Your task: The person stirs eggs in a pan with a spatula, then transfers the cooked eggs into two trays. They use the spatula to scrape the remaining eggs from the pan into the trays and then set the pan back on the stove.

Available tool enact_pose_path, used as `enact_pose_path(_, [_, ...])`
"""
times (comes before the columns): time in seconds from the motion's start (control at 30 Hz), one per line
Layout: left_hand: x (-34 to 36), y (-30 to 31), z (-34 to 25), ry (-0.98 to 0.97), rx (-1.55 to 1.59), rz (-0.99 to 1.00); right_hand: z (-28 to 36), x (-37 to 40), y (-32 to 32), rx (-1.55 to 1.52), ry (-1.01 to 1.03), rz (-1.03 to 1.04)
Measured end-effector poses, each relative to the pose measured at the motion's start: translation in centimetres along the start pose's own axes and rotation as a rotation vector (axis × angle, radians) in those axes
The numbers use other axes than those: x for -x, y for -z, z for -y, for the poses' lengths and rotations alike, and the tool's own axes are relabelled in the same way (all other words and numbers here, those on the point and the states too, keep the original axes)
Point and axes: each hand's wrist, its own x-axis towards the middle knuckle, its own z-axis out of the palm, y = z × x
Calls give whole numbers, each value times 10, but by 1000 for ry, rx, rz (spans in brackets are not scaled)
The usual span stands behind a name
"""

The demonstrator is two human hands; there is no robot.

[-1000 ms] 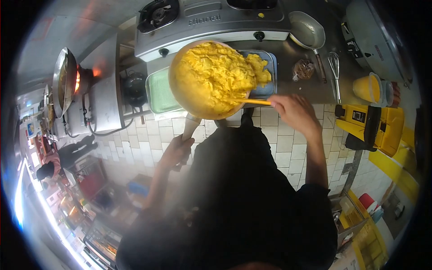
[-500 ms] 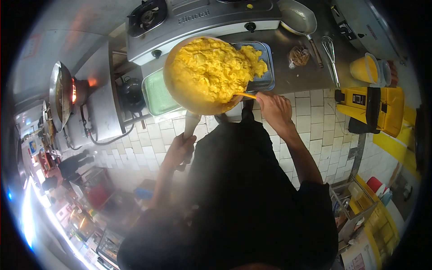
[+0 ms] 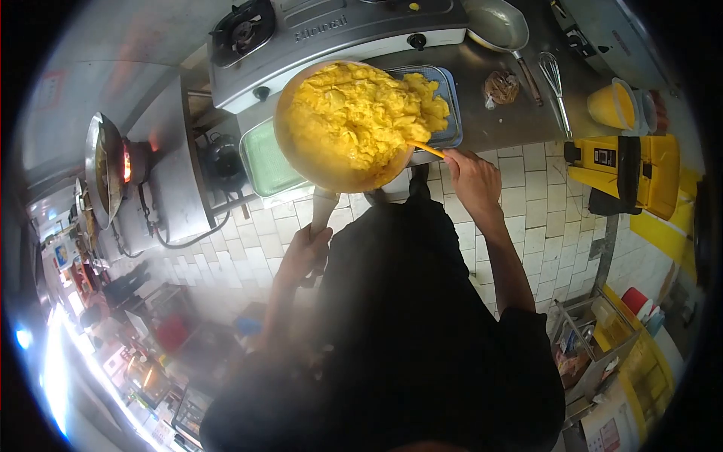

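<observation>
My left hand point(image 3: 307, 255) is closed round the handle of a large pan point(image 3: 295, 154), which is tilted over a metal-rimmed blue tray point(image 3: 455, 128). Scrambled egg point(image 3: 354, 109) fills the pan, and some of it hangs over the right side onto the tray. In my right hand point(image 3: 474, 181), fingers closed, is an orange utensil point(image 3: 427, 148) whose far end is in the egg at the pan's lower right. A green-lined tray point(image 3: 267, 158) lies partly under the pan's left side.
Behind the pan stands a gas stove point(image 3: 331, 34). To the right are a small pan point(image 3: 498, 26), a tied bag point(image 3: 501, 88), a whisk point(image 3: 553, 79), a tub of yellow liquid point(image 3: 611, 105) and a yellow case point(image 3: 655, 177). A wok point(image 3: 104, 169) sits over flame at left.
My right hand has moved slightly right and down with the orange utensil. The egg at the pan's right edge has shifted slightly. The camera view has shifted a little.
</observation>
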Motion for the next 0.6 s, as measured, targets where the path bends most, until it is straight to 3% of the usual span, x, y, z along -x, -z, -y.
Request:
enact_pose_path(0.07, [-1, -3, 1, -81, -19, -52, 0, 0, 2, 6, -11, -12])
enact_pose_path(0.37, [3, 0, -5, 22, -61, -79, 0, 8, 3, 55, -82, -18])
enact_pose_path(0.47, [4, -4, -4, -78, -38, -84, 0, 12, 1, 50, -101, -39])
enact_pose_path(0.6, [6, -6, -11, -48, -79, -97, 3, 18, -1, 8, -164, -69])
